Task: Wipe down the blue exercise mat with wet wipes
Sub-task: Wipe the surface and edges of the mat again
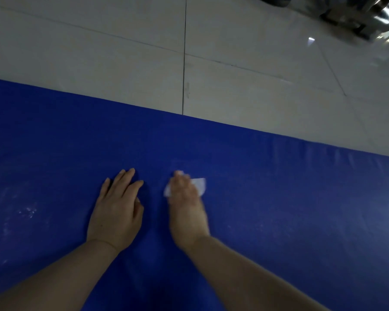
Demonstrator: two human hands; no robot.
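Right hand (185,198) presses white wet wipe (199,184) flat on blue padded exercise mat (279,198); left hand (118,205) released, flat beside it; mat's long axis runs left-right, its far edge ahead of the hands.

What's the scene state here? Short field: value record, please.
surface: blue mat lying on a tiled floor
left hand: flat on the mat, fingers straight, holding nothing
right hand: pressing a white wet wipe onto the mat
marks: whitish smudges on the mat, left of the hands
background: shiny metal object at top right, blurred
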